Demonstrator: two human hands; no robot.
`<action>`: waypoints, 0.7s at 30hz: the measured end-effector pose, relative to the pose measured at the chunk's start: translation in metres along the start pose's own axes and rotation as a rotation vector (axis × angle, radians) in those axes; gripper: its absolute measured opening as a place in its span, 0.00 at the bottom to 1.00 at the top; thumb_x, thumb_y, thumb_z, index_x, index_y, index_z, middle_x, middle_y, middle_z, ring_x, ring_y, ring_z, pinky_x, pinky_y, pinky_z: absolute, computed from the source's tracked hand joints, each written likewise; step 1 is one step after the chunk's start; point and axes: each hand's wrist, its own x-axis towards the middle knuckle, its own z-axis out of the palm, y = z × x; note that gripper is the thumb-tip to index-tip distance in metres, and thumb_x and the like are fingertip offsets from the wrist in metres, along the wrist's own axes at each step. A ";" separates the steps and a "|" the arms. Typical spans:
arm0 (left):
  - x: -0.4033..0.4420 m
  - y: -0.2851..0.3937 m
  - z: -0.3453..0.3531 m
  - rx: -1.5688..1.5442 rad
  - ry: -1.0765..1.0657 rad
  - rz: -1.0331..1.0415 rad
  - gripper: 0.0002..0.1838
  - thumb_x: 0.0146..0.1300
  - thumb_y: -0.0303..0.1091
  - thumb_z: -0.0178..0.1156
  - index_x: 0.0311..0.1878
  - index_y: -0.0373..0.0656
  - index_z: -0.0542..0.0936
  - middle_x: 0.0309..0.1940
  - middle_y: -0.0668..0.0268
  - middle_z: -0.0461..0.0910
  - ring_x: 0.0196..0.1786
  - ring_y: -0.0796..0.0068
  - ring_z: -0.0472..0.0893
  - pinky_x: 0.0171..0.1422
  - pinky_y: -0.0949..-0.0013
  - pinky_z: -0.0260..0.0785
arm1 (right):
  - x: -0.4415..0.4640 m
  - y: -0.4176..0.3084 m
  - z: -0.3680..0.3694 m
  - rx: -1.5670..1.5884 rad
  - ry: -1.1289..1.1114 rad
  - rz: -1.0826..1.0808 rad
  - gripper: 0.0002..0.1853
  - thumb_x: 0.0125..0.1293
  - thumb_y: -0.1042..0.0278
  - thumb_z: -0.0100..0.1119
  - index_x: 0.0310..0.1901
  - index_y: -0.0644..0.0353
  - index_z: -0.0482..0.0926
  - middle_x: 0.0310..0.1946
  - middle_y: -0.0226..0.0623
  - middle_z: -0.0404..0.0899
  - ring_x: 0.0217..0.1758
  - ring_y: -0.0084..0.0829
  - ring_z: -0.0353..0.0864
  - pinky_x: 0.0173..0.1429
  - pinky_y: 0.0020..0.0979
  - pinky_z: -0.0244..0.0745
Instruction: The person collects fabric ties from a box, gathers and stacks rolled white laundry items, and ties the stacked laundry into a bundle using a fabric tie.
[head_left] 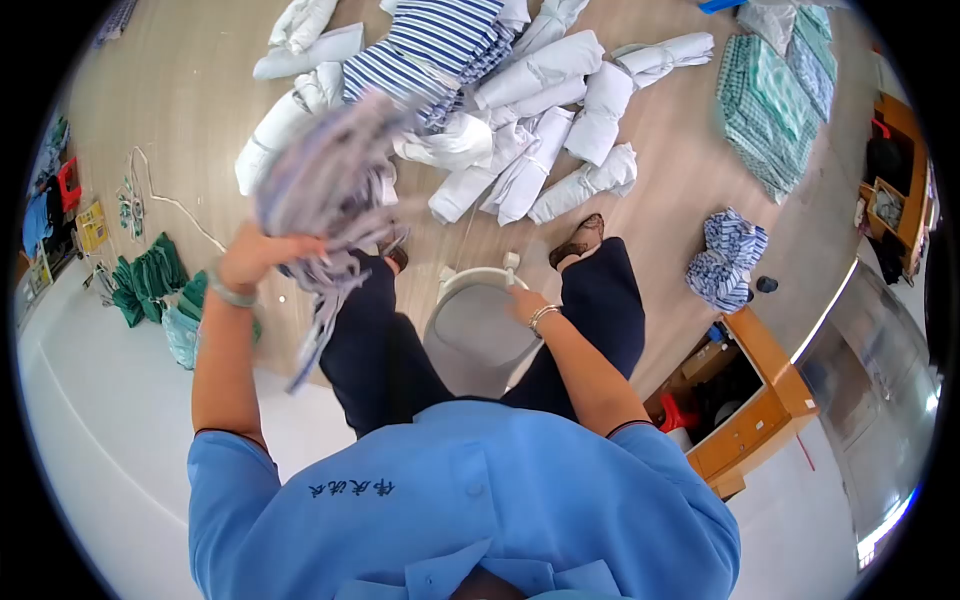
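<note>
My left hand [255, 262] is raised at the left, closed on a bundle of cloth strips [330, 180] in pale grey and purple tones. The bundle is smeared by motion, and loose strips hang below it. Between my legs stands a stool [478, 335] with a grey seat and a pale frame. My right hand [525, 302] is closed at the upper right of the stool's frame; its fingertips are partly hidden. Beyond the bundle lie blue-and-white striped cloths [430, 45] and several white rolled cloth bundles [540, 75] on the floor.
Green checked folded cloth [765, 115] lies at the upper right, with a crumpled blue striped cloth [727, 258] below it. A wooden cabinet [755, 400] stands at the right. Dark green cloths [150, 280] and a pale cord [175, 205] lie at the left.
</note>
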 end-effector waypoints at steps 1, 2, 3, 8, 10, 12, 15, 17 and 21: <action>0.009 -0.004 -0.010 0.031 0.104 0.037 0.20 0.42 0.22 0.60 0.43 0.33 0.75 0.34 0.62 0.77 0.37 0.70 0.77 0.43 0.71 0.69 | 0.020 0.011 0.011 0.003 -0.006 -0.003 0.27 0.57 0.53 0.53 0.57 0.53 0.65 0.44 0.47 0.75 0.47 0.44 0.75 0.51 0.39 0.70; 0.020 -0.007 -0.016 0.007 0.219 0.184 0.18 0.45 0.25 0.59 0.43 0.34 0.74 0.35 0.62 0.76 0.37 0.72 0.76 0.44 0.72 0.68 | 0.036 0.022 0.026 -0.078 -0.011 -0.005 0.27 0.56 0.53 0.54 0.57 0.51 0.64 0.44 0.46 0.74 0.47 0.45 0.75 0.51 0.40 0.70; 0.033 -0.015 -0.025 -0.055 0.326 0.339 0.17 0.46 0.27 0.57 0.43 0.35 0.73 0.35 0.63 0.75 0.38 0.73 0.74 0.46 0.73 0.66 | 0.048 0.031 0.040 -0.158 -0.018 -0.010 0.28 0.55 0.54 0.56 0.58 0.49 0.63 0.45 0.45 0.74 0.48 0.46 0.75 0.51 0.41 0.70; 0.091 -0.020 -0.040 -0.290 0.330 0.571 0.12 0.53 0.29 0.52 0.42 0.39 0.67 0.34 0.67 0.66 0.41 0.75 0.68 0.48 0.70 0.64 | 0.103 0.046 0.094 -0.198 0.037 0.014 0.26 0.52 0.58 0.58 0.54 0.50 0.67 0.45 0.43 0.73 0.48 0.46 0.74 0.52 0.42 0.69; 0.111 -0.030 -0.047 -0.330 0.381 0.664 0.14 0.55 0.30 0.50 0.45 0.41 0.64 0.36 0.67 0.64 0.45 0.74 0.66 0.54 0.67 0.61 | 0.132 0.046 0.091 -0.110 -0.063 0.040 0.24 0.50 0.60 0.59 0.51 0.51 0.69 0.47 0.43 0.73 0.46 0.46 0.75 0.53 0.41 0.68; 0.121 -0.037 -0.045 -0.450 0.294 0.688 0.13 0.55 0.30 0.50 0.45 0.41 0.65 0.36 0.67 0.64 0.46 0.73 0.66 0.57 0.65 0.58 | 0.140 0.037 0.073 -0.169 -0.324 -0.259 0.22 0.48 0.60 0.61 0.47 0.53 0.72 0.43 0.42 0.75 0.46 0.43 0.75 0.51 0.40 0.69; 0.135 -0.055 -0.042 -0.637 0.044 0.745 0.14 0.56 0.30 0.48 0.47 0.41 0.65 0.39 0.68 0.65 0.50 0.71 0.65 0.63 0.61 0.51 | 0.157 0.009 0.076 -0.311 -0.455 -0.402 0.20 0.47 0.58 0.62 0.44 0.54 0.75 0.41 0.42 0.77 0.47 0.41 0.76 0.50 0.38 0.69; 0.145 -0.062 -0.020 -0.693 0.108 0.785 0.15 0.56 0.29 0.48 0.47 0.36 0.66 0.40 0.63 0.69 0.49 0.71 0.67 0.61 0.68 0.54 | 0.172 0.000 0.094 -0.380 -0.496 -0.450 0.20 0.47 0.57 0.62 0.43 0.54 0.76 0.41 0.41 0.77 0.47 0.41 0.76 0.50 0.38 0.70; 0.152 -0.074 0.012 -0.704 -0.081 0.795 0.16 0.56 0.29 0.51 0.47 0.33 0.68 0.39 0.62 0.72 0.47 0.72 0.70 0.58 0.72 0.58 | 0.190 -0.017 0.114 -0.619 -0.589 -0.540 0.23 0.46 0.53 0.64 0.44 0.53 0.77 0.41 0.39 0.78 0.48 0.41 0.76 0.51 0.38 0.69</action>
